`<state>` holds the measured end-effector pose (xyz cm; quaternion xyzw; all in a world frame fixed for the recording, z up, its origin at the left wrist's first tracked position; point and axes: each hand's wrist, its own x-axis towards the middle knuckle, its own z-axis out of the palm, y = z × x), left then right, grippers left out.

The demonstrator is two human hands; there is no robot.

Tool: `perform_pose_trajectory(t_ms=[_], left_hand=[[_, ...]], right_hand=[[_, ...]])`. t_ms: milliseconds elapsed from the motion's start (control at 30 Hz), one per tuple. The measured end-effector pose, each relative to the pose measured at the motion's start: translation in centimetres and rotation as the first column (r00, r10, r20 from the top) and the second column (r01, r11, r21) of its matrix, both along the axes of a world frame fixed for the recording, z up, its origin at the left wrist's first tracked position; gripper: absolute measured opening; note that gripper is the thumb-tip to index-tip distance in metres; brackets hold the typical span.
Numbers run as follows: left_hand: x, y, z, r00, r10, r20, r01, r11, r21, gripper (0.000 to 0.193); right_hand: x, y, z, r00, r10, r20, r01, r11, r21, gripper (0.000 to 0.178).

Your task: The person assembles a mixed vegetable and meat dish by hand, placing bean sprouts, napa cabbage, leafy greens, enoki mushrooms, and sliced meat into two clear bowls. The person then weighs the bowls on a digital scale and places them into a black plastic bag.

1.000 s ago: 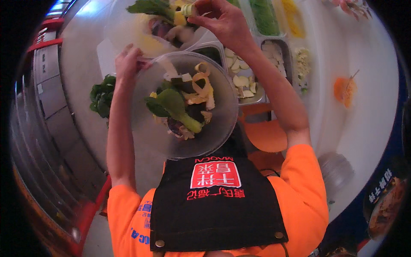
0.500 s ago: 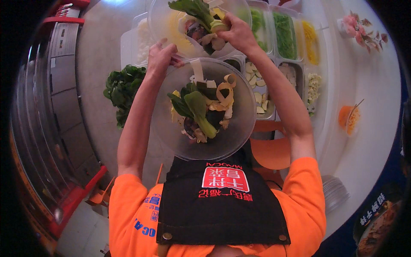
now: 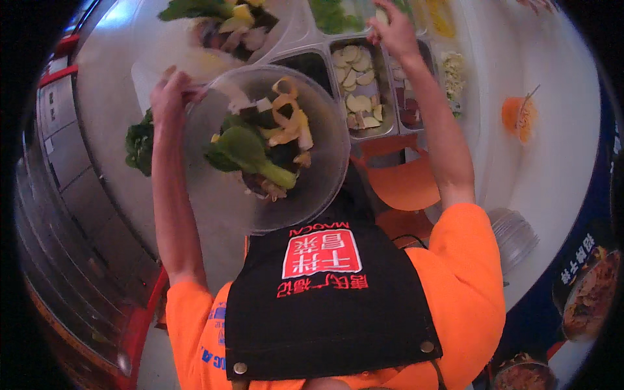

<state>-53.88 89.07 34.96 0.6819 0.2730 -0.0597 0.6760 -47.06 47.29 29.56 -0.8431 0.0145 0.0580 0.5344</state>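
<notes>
Left hand (image 3: 171, 97): I saw it at the upper-left rim of a wide, round bowl of clear plastic (image 3: 322, 175). Fingers partly curled; I could not tell whether they pinched the rim or something else.

Right hand (image 3: 394, 34): I noted it high in the view, arm stretched forward, over the near side of a clear tray of shredded green vegetable (image 3: 335, 16). Fingers bent, thumb close to them. A small pale piece (image 3: 381, 15) showed at the fingertips, but blur kept me from telling whether it was gripped.

The bowl sat in front of the black cloth apron (image 3: 325, 331), well apart from the right hand. Inside I counted a leafy green stalk (image 3: 247, 153) lying aslant, a curled tan ribbon (image 3: 284, 104) and yellow pieces. Just beyond, a second clear bowl (image 3: 172, 42) held another leafy stalk and mixed pieces, its far side cut off by my view.

Right of the near bowl, I logged a rectangular steel pan (image 3: 388, 88) with round, pale slices (image 3: 354, 62). Farther right, well apart, stood an orange cup (image 3: 513, 117) of chopped orange bits.
</notes>
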Motion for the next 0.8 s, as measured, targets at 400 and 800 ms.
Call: perform_pose_trajectory(t_ms=[400, 800], left_hand=[[-1.4, 0.2, 1.8, 0.994, 0.105, 0.011, -0.105, 0.993, 0.059, 0.020], [-1.9, 1.8, 0.4, 0.995, 0.099, -0.010, -0.099, 0.995, 0.010, 0.009]], right_hand=[[-11.0, -2.7, -17.6, 0.971, 0.233, 0.061, -0.122, 0.696, -0.707, 0.022], [-9.4, 0.8, 0.7, 0.999, -0.030, -0.023, 0.028, 0.997, -0.075, 0.023]])
